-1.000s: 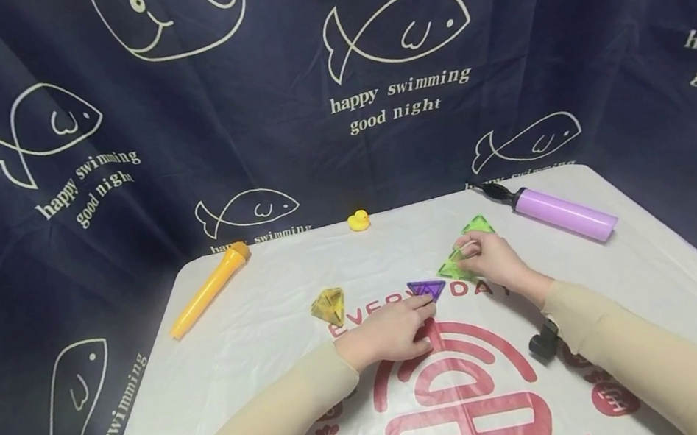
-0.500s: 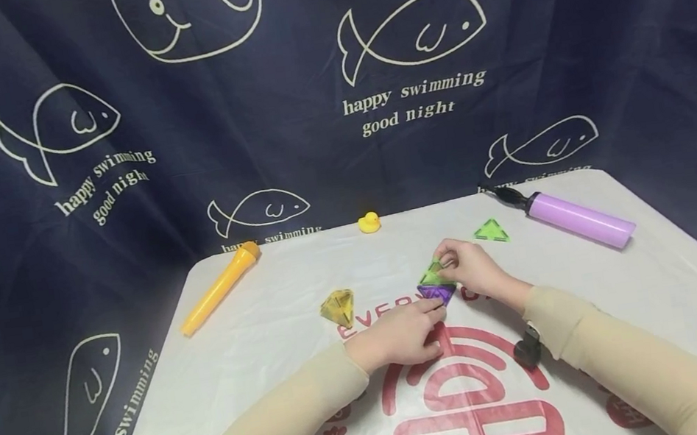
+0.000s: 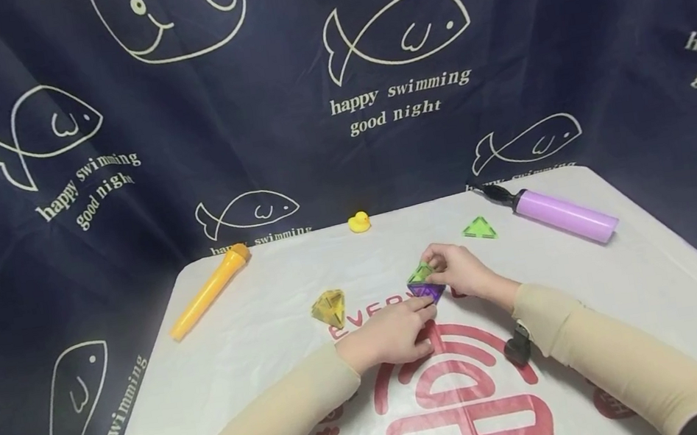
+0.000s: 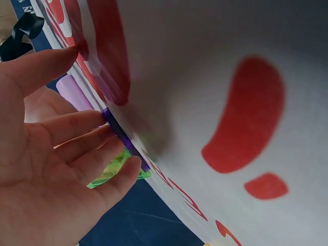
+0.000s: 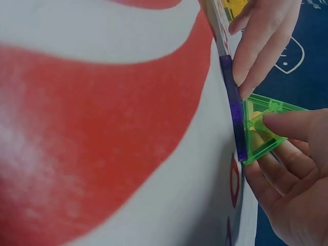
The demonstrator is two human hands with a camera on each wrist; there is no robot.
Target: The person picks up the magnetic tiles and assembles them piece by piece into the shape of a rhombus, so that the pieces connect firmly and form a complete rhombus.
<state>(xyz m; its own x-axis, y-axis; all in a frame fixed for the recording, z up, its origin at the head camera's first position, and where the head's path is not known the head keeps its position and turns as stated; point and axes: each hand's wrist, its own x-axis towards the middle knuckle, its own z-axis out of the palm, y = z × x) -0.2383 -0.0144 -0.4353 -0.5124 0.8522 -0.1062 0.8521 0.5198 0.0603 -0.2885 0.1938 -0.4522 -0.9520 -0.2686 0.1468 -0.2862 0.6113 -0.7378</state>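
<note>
A purple triangular magnetic tile (image 3: 431, 291) lies flat on the white table cover (image 3: 277, 279). My left hand (image 3: 398, 333) rests straight fingertips on its near part, as the left wrist view also shows. My right hand (image 3: 469, 273) pinches a green triangular magnetic tile (image 5: 263, 149) between thumb and fingers. In the right wrist view this green tile stands up from the purple tile (image 5: 234, 105), its lower edge right at the purple surface. A second green triangular tile (image 3: 480, 229) lies farther back to the right. Part of the pinched tile is hidden by my right fingers.
Left of my hands sits a yellow piece made of triangular facets (image 3: 330, 308). An orange toy microphone (image 3: 208, 293) lies at the left, a yellow rubber duck (image 3: 359, 223) at the back edge, a purple hand pump (image 3: 562, 213) at the back right. A dark blue curtain (image 3: 310, 134) hangs behind.
My right hand has brought one green tile leftward from beside the other green tile to the purple tile. My left hand has stayed on the purple tile.
</note>
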